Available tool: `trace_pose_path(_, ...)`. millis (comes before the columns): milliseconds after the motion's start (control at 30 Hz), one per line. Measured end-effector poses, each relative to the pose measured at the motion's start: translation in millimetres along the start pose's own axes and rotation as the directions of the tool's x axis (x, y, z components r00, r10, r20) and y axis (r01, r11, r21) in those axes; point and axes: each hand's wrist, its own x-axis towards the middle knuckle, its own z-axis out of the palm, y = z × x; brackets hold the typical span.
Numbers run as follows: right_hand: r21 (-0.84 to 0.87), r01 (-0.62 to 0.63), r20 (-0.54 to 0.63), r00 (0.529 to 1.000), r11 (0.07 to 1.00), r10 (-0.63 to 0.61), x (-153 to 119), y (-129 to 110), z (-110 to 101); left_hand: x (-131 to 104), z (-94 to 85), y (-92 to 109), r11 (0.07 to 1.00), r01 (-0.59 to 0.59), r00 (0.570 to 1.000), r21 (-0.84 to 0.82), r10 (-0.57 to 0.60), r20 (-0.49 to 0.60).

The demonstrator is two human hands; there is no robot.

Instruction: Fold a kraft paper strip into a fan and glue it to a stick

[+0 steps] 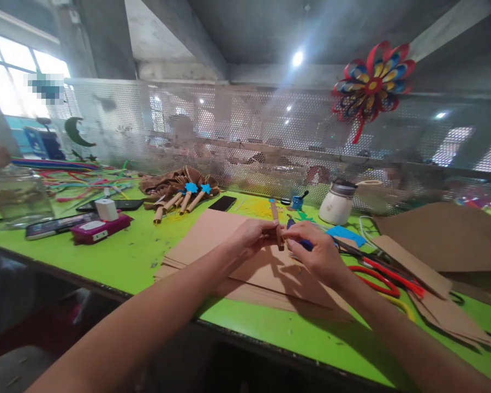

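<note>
In the head view my left hand (256, 234) is closed around a small brown paper roll (274, 213), held roughly upright over a stack of brown paper sheets (213, 234). A bit of blue shows at its top. My right hand (313, 248) is closed in a pinch close against the roll's lower end; what lies between its fingertips is too small to tell. A dark blue object (305, 243) shows by the right fingers, partly hidden; I cannot tell whether it is held.
Several finished paper rolls with blue stars (191, 188) lie at the back. Red-handled scissors (376, 278), a white jug (336, 203) and brown paper pieces (433, 234) are on the right. Phones, a purple power strip (100, 227) and a glass jar (20, 199) stand left.
</note>
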Motion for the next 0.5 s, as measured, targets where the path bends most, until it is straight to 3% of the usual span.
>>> trace_pose_path(100,-0.050,0.054,-0.006,0.998,0.997,-0.054,-2.2,1.9,5.8,0.8,0.0,-1.1,1.000,-0.012,1.000,-0.020,0.012,-0.011)
trace_pose_path(300,-0.067,0.047,-0.008,0.999,0.997,-0.047,-3.2,4.9,8.5,5.3,-4.2,-5.5,0.999,-0.023,1.000,-0.048,0.022,-0.004)
trace_pose_path(500,-0.161,0.113,0.009,0.994,0.980,-0.113,-5.6,-1.0,8.0,1.8,-3.7,-4.9,0.996,-0.047,0.997,-0.071,0.051,0.053)
